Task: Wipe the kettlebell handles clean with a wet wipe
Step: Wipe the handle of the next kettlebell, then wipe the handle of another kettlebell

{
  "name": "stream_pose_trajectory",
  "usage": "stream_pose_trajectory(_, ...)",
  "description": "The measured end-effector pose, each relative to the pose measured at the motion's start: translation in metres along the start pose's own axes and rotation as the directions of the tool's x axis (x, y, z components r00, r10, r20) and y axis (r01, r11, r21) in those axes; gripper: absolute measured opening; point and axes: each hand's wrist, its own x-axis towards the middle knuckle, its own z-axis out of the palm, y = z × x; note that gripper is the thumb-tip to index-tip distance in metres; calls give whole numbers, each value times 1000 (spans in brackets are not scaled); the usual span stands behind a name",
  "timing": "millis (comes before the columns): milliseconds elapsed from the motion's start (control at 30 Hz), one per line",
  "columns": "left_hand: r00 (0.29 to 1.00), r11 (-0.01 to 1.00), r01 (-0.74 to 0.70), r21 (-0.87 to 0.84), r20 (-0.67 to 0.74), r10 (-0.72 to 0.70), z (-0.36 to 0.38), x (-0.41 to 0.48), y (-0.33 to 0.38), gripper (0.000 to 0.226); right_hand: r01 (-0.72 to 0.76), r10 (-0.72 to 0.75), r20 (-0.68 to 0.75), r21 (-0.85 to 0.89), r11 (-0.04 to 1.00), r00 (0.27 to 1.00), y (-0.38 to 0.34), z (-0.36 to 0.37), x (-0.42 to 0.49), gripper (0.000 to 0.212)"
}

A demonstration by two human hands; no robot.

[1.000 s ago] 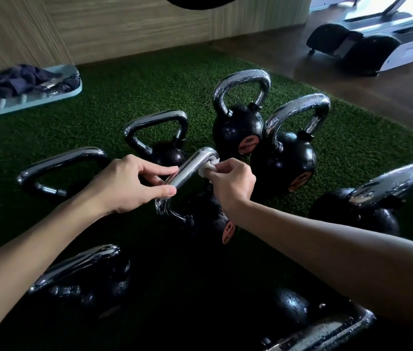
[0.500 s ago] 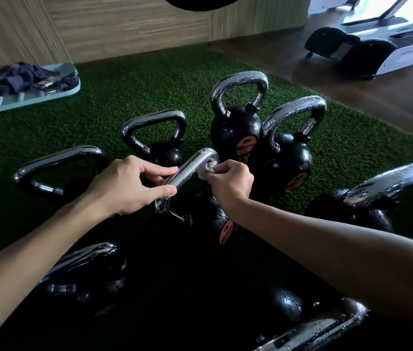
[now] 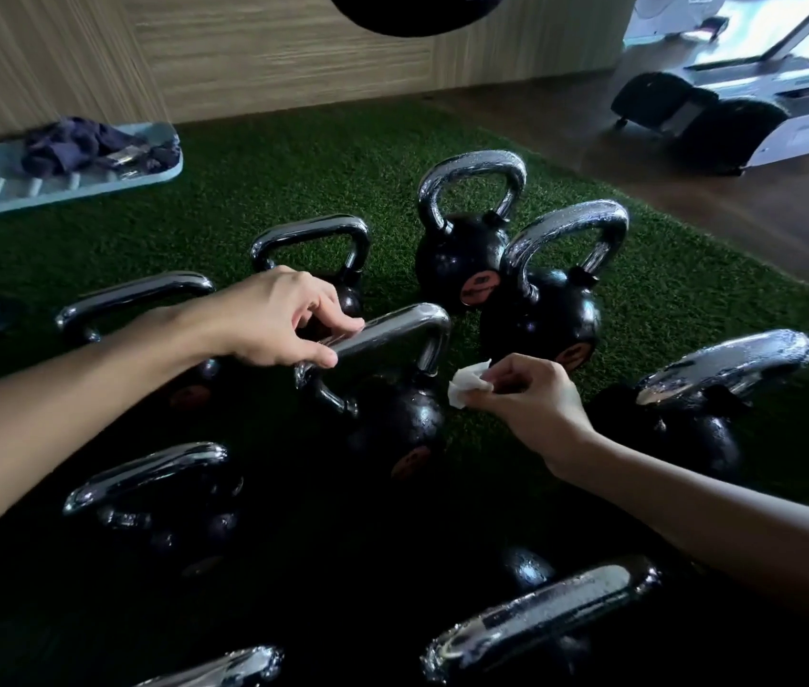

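Curved chrome handle point(image 3: 392, 334) of the central black kettlebell, standing on green artificial turf point(image 3: 293, 166), is pinched at its top bar by the left hand point(image 3: 268, 314). The right hand point(image 3: 531, 404) pinches a crumpled white wet wipe point(image 3: 466, 386) just beside the handle's right upright, not touching. Judgement: wiping step in hand. The next move calls for pressing the wipe onto the metal.

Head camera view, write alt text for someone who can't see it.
A person's left hand holds the chrome handle of a black kettlebell, while the right hand pinches a crumpled white wet wipe just off the handle's right side. Other chrome-handled kettlebells stand around it on green turf.
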Motion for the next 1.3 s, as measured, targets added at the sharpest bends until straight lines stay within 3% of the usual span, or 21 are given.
stream_pose_trajectory(233,999,999,-34,12,-19,34,4,-12,12,47,92,-102,223,56,994,969,-18,-11,-6,28)
stream_pose_trajectory(367,995,987,60,148,-84,-48,4,-23,32,48,256,-201,443,-66,965,874,-31,-25,1,27)
stream_pose_trajectory(467,982,973,118,197,-170,-84,8,-35,52,44,348,-208,515,-190,918,831,-41,-43,1,32)
stream_pose_trajectory(567,978,996,89,-15,-190,-90,15,-46,72,38,337,-185,494,-238,911,850,-48,-61,-12,35)
stream_pose_trajectory(733,999,967,-15,-256,36,24,24,-60,93,21,360,-195,452,-314,879,870,-64,-75,-49,26)
stream_pose_trajectory(900,957,949,-85,-305,240,163,41,-71,100,18,360,-206,341,-491,793,917,-94,-84,-103,13)
stream_pose_trajectory(1000,917,934,-133,-332,316,243,44,-79,109,23,279,-152,258,-583,763,954,-104,-94,-139,9)
stream_pose_trajectory(1167,925,902,-155,-404,262,277,46,-84,131,47,121,-72,100,-693,711,992,-106,-94,-183,23)
stream_pose_trajectory(1300,947,873,-172,-456,166,274,56,-88,141,47,57,-119,-48,-668,742,992,-85,-86,-203,20)
